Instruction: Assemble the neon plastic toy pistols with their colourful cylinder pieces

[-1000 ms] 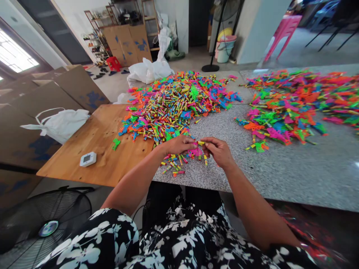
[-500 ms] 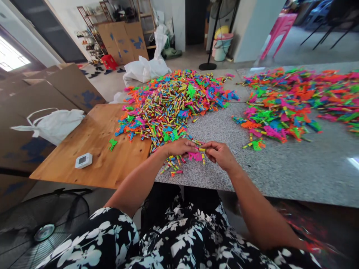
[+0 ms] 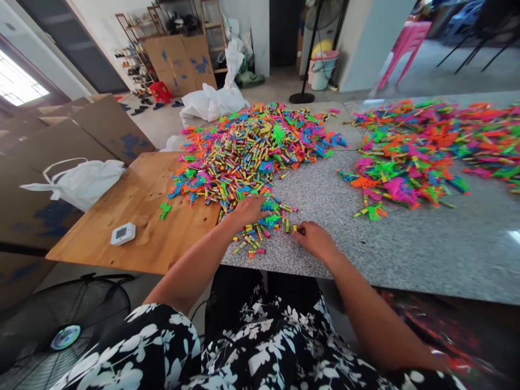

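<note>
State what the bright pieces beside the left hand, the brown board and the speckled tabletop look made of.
Bright pieces: probably smooth molded plastic, by their vivid, even green and blue.
Brown board: wood, perhaps plywood, smooth, slightly glossy, showing grain and knots.
Speckled tabletop: granite or a lookalike, apparently polished, given its gray flecks and reflection.

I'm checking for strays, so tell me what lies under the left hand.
Blue and green plastic pieces poke out beside the left hand; whatever its palm covers cannot be seen.

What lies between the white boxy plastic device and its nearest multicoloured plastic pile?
The head view shows one small bright-green plastic piece on the brown wooden board.
</note>
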`<state>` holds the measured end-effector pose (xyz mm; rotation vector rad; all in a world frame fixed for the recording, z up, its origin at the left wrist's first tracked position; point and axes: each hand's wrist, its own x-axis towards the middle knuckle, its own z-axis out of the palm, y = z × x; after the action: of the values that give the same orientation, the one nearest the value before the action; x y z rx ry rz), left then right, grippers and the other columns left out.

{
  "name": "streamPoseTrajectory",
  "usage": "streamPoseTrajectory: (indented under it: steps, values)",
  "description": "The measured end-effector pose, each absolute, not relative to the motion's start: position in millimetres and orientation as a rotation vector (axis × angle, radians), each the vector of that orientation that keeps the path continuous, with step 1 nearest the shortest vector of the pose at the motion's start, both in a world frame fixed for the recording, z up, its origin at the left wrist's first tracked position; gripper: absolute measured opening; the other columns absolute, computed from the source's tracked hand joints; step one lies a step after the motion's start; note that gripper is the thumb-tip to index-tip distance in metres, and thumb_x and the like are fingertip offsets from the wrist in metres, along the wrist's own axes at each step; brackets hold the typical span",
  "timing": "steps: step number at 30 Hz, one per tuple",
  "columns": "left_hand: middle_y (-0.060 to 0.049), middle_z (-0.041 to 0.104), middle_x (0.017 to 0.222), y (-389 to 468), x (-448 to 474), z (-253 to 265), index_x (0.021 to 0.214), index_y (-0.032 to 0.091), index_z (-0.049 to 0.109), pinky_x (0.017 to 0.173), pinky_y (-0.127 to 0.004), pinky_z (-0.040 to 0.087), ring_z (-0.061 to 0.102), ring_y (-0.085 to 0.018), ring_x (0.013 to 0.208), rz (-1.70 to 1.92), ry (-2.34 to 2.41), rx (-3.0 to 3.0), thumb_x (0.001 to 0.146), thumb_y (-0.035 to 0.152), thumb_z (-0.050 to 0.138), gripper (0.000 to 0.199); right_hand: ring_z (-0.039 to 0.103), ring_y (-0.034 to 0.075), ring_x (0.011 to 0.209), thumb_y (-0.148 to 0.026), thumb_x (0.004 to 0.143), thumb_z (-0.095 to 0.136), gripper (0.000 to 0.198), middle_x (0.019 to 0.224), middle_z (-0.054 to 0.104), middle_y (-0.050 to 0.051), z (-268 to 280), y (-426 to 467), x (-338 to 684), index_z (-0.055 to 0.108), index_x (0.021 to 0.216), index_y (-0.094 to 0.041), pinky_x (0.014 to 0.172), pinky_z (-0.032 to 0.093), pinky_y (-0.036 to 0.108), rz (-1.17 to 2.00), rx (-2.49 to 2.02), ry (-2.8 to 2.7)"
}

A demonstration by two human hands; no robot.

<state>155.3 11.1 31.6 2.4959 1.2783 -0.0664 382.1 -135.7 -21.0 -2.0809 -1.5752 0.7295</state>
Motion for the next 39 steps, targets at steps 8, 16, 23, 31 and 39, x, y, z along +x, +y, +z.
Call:
streamPoseTrajectory:
  steps: [8, 16, 23, 31, 39]
  values:
    - [-0.012, 0.072, 0.113, 28.9, 168.4, 20.9, 0.102, 0.017, 0.073, 0.090, -0.034, 0.053, 0.068, -0.028, 0.107, -0.020, 1.445, 2.353, 0.089, 0.050, 0.073, 0.036, 0.071, 0.026, 0.093, -0.030, 0.093, 0.064, 0.013, 0.099, 0.076, 0.014, -19.7, -120.0, 362.3, 0.067, 0.094, -0.018, 0.079, 0.051, 0.034, 0.676, -2.126, -1.534]
    - [0.001, 0.068, 0.080, 15.3, 149.2, 53.9, 0.115, 0.016, 0.063, 0.075, -0.027, 0.051, 0.064, -0.014, 0.073, 0.364, 0.869, 1.920, 0.092, 0.030, 0.065, 0.027, 0.053, 0.012, 0.053, -0.054, 0.083, 0.076, 0.040, 0.078, 0.072, 0.001, 23.9, -98.3, 370.2, 0.066, 0.103, -0.021, 0.046, 0.040, 0.024, 1.056, -1.312, -1.075]
    - [-0.001, 0.068, 0.082, 2.2, 149.6, 79.1, 0.113, 0.016, 0.074, 0.066, -0.026, 0.048, 0.059, -0.011, 0.066, 0.217, 0.668, 1.846, 0.094, 0.049, 0.067, 0.039, 0.052, 0.011, 0.052, -0.053, 0.082, 0.078, 0.040, 0.073, 0.068, -0.001, 36.6, -94.2, 359.4, 0.072, 0.106, -0.021, 0.044, 0.040, 0.024, 1.184, -1.182, -1.086]
    - [0.002, 0.059, 0.069, -0.6, 151.3, 86.0, 0.094, 0.014, 0.076, 0.060, -0.024, 0.039, 0.050, -0.009, 0.061, 0.190, 0.674, 1.864, 0.089, 0.051, 0.071, 0.037, 0.050, 0.011, 0.051, -0.048, 0.083, 0.077, 0.036, 0.068, 0.063, -0.004, 27.8, -99.1, 358.0, 0.073, 0.108, -0.021, 0.046, 0.040, 0.025, 1.124, -1.193, -1.152]
    - [0.004, 0.052, 0.065, 0.4, 153.5, 86.2, 0.083, 0.014, 0.072, 0.060, -0.024, 0.034, 0.044, -0.009, 0.063, 0.237, 0.658, 1.914, 0.086, 0.057, 0.072, 0.043, 0.052, 0.012, 0.054, -0.044, 0.082, 0.077, 0.033, 0.067, 0.063, -0.003, 29.6, -102.3, 361.7, 0.076, 0.106, -0.022, 0.052, 0.043, 0.027, 1.032, -1.204, -1.234]
